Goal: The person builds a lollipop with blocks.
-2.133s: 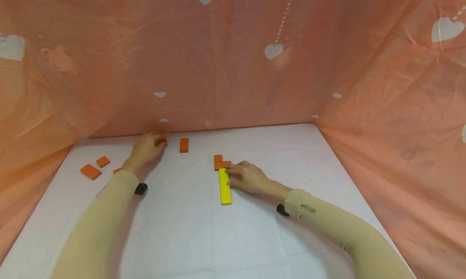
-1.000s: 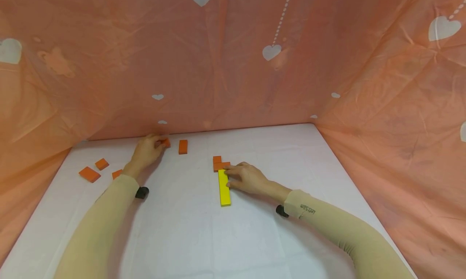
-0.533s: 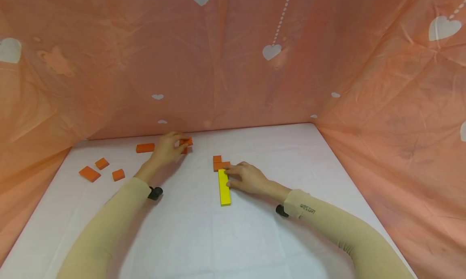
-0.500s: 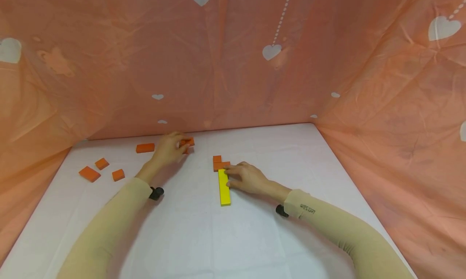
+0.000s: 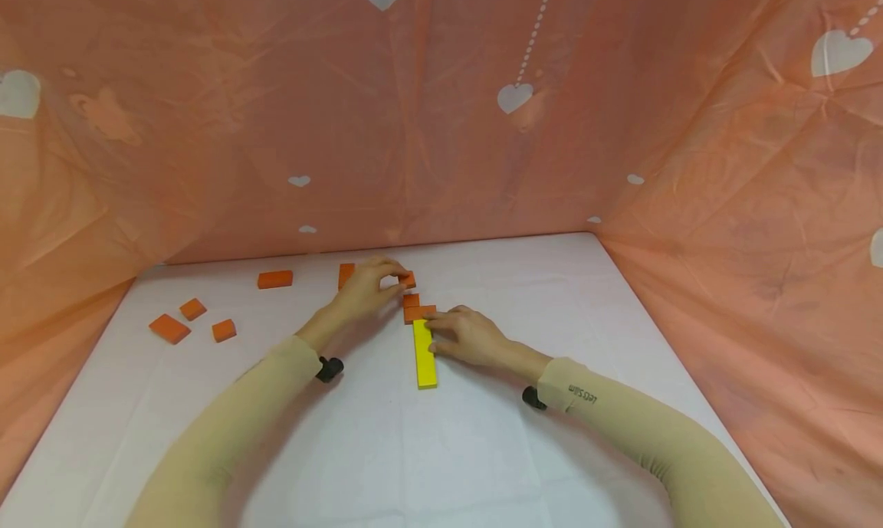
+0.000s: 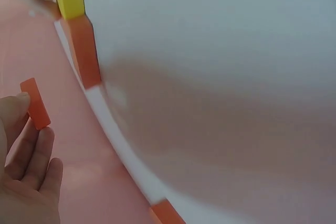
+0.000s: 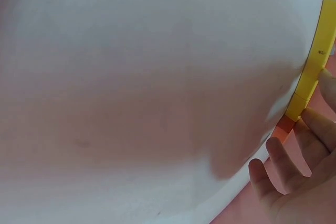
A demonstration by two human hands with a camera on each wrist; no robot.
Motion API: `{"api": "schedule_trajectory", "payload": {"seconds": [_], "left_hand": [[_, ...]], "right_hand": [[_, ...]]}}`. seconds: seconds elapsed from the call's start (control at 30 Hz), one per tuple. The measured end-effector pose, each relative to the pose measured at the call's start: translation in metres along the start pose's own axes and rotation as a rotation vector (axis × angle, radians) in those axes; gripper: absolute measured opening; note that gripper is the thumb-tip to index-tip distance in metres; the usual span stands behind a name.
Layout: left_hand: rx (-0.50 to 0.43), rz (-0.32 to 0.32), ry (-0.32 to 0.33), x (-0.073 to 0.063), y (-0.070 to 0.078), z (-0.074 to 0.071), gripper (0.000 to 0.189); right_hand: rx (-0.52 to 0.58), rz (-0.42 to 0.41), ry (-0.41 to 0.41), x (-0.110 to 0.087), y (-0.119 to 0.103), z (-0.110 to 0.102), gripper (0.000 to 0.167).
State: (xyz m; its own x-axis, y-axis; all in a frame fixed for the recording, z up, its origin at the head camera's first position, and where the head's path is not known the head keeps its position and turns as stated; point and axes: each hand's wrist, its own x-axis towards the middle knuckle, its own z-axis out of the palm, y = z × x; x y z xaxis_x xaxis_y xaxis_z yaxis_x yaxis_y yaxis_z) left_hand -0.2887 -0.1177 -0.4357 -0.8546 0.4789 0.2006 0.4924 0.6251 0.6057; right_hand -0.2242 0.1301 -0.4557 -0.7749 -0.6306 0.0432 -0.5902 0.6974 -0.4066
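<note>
My left hand pinches a small orange block between thumb and fingers, just behind the orange blocks at the table's middle. One small orange block lies against a wider orange block, and a long yellow block meets its near side. A thin line crosses the yellow block near its far end in the right wrist view. My right hand rests at the right side of the yellow block, with thumb and fingertips touching it near its far end. Its other fingers are spread loosely.
Partly behind the left hand lies an orange block. Farther left are another long orange block and several others, including one small block. White cloth covers the table; a pink curtain stands behind it.
The left hand has carried the small orange block from the back left rightward, past another orange block, to the middle blocks. Blocks at the left came into view. The right hand stays in place.
</note>
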Motion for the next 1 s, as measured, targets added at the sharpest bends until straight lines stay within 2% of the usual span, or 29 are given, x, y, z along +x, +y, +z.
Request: {"api": "schedule_trajectory", "payload": {"seconds": [0.2,0.43,0.8,1.0], "left_hand": [[0.009,0.022,-0.065,0.013,0.005,0.015,0.028],[-0.041,-0.001,-0.107,0.023,0.004,0.025,0.027],[-0.058,-0.025,-0.17,0.027,0.002,0.032,0.023],[-0.026,0.004,-0.194,0.028,0.001,0.033,0.022]], "right_hand": [[0.0,0.001,-0.001,0.0,0.002,0.0,0.046],[0.018,0.007,-0.008,0.0,0.004,0.001,0.047],[-0.005,-0.026,0.009,0.0,0.003,-0.001,0.046],[-0.01,-0.025,0.009,0.0,0.002,-0.001,0.046]]}}
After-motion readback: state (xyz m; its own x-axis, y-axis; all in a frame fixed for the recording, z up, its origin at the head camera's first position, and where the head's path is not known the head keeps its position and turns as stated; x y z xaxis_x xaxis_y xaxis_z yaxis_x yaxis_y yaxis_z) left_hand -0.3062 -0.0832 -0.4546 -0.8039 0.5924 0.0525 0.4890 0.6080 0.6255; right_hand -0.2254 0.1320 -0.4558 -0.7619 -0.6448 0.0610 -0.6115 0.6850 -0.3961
